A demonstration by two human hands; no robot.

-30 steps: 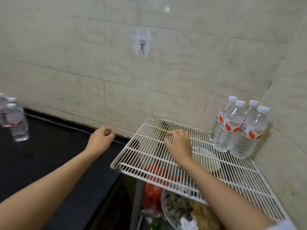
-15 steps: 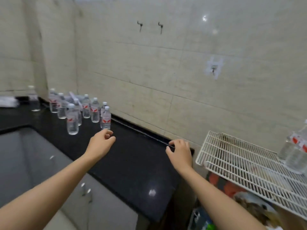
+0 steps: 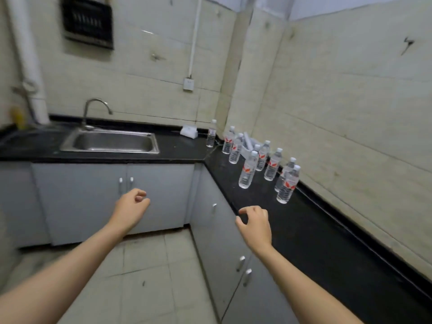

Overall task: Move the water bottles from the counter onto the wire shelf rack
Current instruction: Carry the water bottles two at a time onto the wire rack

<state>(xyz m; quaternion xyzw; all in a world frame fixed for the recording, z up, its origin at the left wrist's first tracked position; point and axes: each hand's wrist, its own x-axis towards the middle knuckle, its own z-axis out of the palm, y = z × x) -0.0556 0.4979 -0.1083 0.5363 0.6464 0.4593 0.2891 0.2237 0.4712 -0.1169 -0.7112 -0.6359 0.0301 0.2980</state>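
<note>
The water bottles (image 3: 247,170) stand upright, clustered on the black counter (image 3: 304,230) near the tiled corner, ahead of the right hand (image 3: 256,222) and left hand (image 3: 132,204), both empty with loosely curled fingers, the sink (image 3: 109,149) beyond.

Stretches both bare forearms forward from the lower corners, well apart. Carries the left grip (image 3: 131,208) higher and further left, turned thumb-side up, fingers loosely curled toward the palm, holding nothing. Poses the right grip (image 3: 256,224) back upward, fingers bent downward, thumb spread leftward, likewise empty.
</note>
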